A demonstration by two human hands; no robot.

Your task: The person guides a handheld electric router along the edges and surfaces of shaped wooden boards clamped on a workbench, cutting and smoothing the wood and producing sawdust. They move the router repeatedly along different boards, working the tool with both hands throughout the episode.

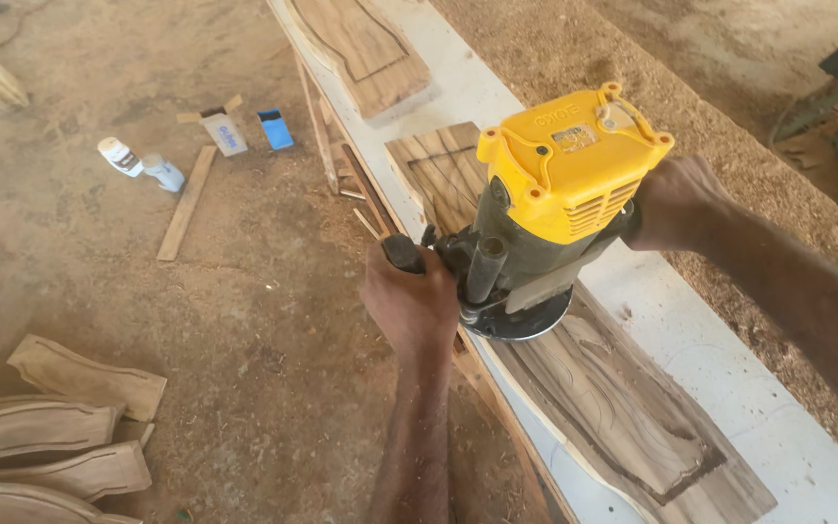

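Yellow-topped router stands upright on a dark wood panel (laid on a white bench), between both hands. Left hand closed on its black knob; right hand wrapped round the far handle.

Bright, even daylight on my feed, soft shadows only

I see mild glare on the white bench, a small shadow under the yellow router, and slight softness and bending toward the frame edges.
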